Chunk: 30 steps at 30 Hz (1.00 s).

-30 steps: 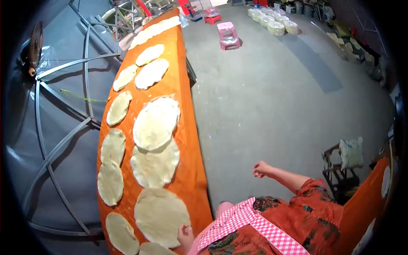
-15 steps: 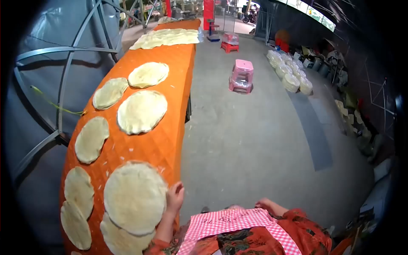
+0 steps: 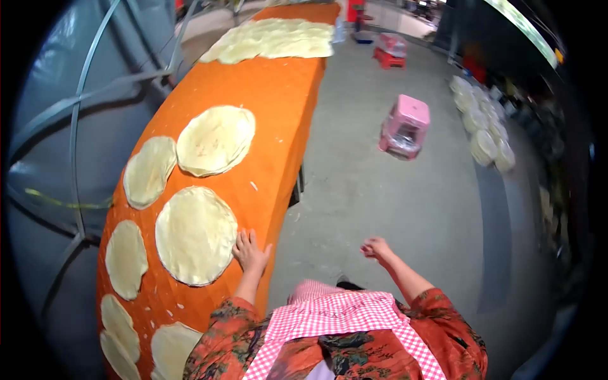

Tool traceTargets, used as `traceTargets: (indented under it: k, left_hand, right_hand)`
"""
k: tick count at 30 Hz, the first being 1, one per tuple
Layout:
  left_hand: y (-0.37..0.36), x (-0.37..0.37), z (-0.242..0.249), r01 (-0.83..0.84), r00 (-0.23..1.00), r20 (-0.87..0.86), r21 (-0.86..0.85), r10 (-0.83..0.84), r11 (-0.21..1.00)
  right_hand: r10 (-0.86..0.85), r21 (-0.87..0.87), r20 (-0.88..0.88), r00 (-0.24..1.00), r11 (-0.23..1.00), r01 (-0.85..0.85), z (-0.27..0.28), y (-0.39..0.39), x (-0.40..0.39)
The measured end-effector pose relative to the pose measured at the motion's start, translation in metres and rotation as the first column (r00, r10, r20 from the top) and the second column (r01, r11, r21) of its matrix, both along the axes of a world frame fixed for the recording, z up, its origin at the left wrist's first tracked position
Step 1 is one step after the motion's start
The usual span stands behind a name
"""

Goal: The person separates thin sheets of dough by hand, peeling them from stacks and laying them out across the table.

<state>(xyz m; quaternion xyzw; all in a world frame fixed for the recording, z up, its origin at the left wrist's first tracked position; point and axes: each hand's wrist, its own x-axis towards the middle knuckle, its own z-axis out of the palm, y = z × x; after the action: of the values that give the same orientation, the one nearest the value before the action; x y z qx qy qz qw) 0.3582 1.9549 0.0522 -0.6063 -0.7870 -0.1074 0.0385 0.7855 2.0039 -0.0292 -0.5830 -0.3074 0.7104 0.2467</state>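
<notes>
My left hand [image 3: 252,254] rests on the orange table cover [image 3: 272,183] with its fingers spread. Its fingertips reach the right edge of a round, pale stack of flatbreads [image 3: 196,235], and nothing is gripped. Over the floor to the right of the table, my right hand [image 3: 376,248] hangs with its fingers curled in, and nothing shows in it. Beyond the nearest stack lies another round flatbread stack [image 3: 216,140]. Along the left side are a folded-looking flatbread [image 3: 150,172] and a smaller flatbread [image 3: 126,259]. One more flatbread [image 3: 175,349] is partly hidden by my left sleeve.
A wide layer of pale dough sheets [image 3: 272,40] covers the table's far end. On the grey floor stand a pink stool [image 3: 405,126] and a red stool [image 3: 389,58]. Bagged round stacks [image 3: 484,147] line the right side. A metal frame [image 3: 77,158] runs along the left.
The view has moved forward along the table. My left hand has gone from beside the table edge onto the cover by a farther stack, fingers now spread. My right hand has swung forward.
</notes>
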Motion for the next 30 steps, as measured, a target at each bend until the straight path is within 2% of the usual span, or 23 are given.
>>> traceTargets:
  k: [1,2,3,4,5,6,7,8,9,10,11,12,14,15,16,18,20,21,25,27,28,29,30]
  left_hand:
    - [0.004,-0.001,0.005,0.001,1.000,0.003,-0.020,-0.001,1.000]
    - [0.002,-0.002,0.005,-0.015,1.000,-0.002,-0.046,0.015,0.999]
    - [0.004,-0.003,0.005,-0.018,1.000,-0.007,-0.067,0.018,0.998]
    - [0.013,-0.005,0.006,-0.017,1.000,-0.013,-0.070,0.016,0.997]
    - [0.017,-0.007,0.007,-0.010,0.999,0.043,-0.088,0.014,0.996]
    - [0.022,-0.007,0.012,-0.004,0.999,0.039,-0.077,0.007,0.997]
    - [0.024,-0.008,0.018,0.006,0.999,0.033,-0.074,-0.003,0.997]
    - [0.025,-0.010,0.017,0.019,0.999,0.027,-0.071,-0.017,0.997]
    - [0.020,-0.013,0.006,0.032,0.999,0.026,-0.029,-0.032,0.999]
    - [0.016,-0.019,-0.003,0.045,0.999,0.022,0.017,-0.045,0.999]
    - [0.028,-0.023,-0.012,0.050,0.998,0.020,0.076,-0.051,0.996]
    - [0.042,-0.021,-0.010,0.011,0.999,0.044,0.041,-0.013,0.999]
    - [0.039,-0.012,0.013,-0.062,0.994,0.081,-0.072,0.068,0.995]
    - [0.042,-0.013,0.006,-0.059,0.998,0.012,-0.033,0.060,0.998]
    - [0.044,-0.012,0.002,-0.110,0.994,0.008,-0.040,0.111,0.993]
    - [0.059,0.001,0.007,-0.212,0.977,0.012,-0.053,0.213,0.976]
    - [0.076,0.011,0.005,-0.353,0.935,0.008,-0.070,0.354,0.933]
    - [0.078,0.016,-0.005,-0.420,0.907,0.005,-0.075,0.422,0.904]
    - [0.119,0.061,0.003,-0.686,0.725,0.078,-0.006,0.684,0.728]
    - [0.155,0.074,0.028,-0.797,0.604,0.194,0.111,0.773,0.594]
    - [0.170,0.080,0.042,-0.832,0.555,0.256,0.165,0.792,0.530]
    - [0.191,0.079,0.063,-0.812,0.584,0.250,0.190,0.772,0.553]
    - [0.209,0.072,0.069,-0.846,0.533,0.408,0.248,0.741,0.472]
  right_hand:
    - [-0.002,0.029,0.035,0.999,1.000,0.001,0.050,0.053,-0.051]
    - [0.245,0.146,-0.121,0.962,0.963,-0.227,0.042,0.111,-0.078]
    - [0.327,0.202,-0.188,0.926,0.936,-0.289,0.068,0.158,-0.120]
    - [0.233,0.146,-0.115,0.966,0.965,-0.216,0.099,0.197,-0.172]
    - [0.443,0.265,-0.228,0.867,0.885,-0.383,0.104,0.247,-0.206]
    - [0.405,0.329,-0.191,0.894,0.885,-0.331,0.088,0.292,-0.247]
    - [0.478,0.404,-0.199,0.856,0.836,-0.372,0.096,0.330,-0.281]
    - [0.359,0.413,-0.129,0.924,0.867,-0.279,0.084,0.372,-0.319]
    - [0.350,0.468,0.033,0.936,0.822,-0.324,0.080,0.414,-0.348]
    - [0.115,0.575,0.067,0.991,0.807,-0.132,0.070,0.447,-0.382]
    - [-0.043,0.680,0.119,0.992,0.731,-0.050,0.071,0.468,-0.406]
    - [0.020,0.609,0.176,0.984,0.783,-0.125,0.073,0.492,-0.421]
    - [0.162,0.410,0.263,0.951,0.874,-0.262,0.071,0.521,-0.447]
    - [0.222,0.346,0.208,0.953,0.894,-0.284,0.086,0.524,-0.455]
    - [0.272,0.227,0.135,0.953,0.927,-0.297,0.102,0.525,-0.456]
    - [0.270,0.092,-0.228,0.936,0.962,-0.255,0.095,0.530,-0.465]
    - [0.418,0.101,-0.212,0.883,0.909,-0.405,0.098,0.533,-0.470]
    - [0.426,0.095,-0.187,0.885,0.905,-0.415,0.103,0.533,-0.474]
    - [0.432,0.292,-0.200,0.879,0.883,-0.367,0.088,0.536,-0.488]
    - [0.531,0.399,-0.236,0.814,0.816,-0.417,0.126,0.554,-0.503]
    - [0.606,0.453,-0.236,0.759,0.760,-0.466,0.138,0.569,-0.517]
    - [0.689,0.565,-0.139,0.711,0.645,-0.515,0.160,0.589,-0.538]
    - [0.748,0.657,-0.026,0.663,0.512,-0.553,0.182,0.609,-0.562]
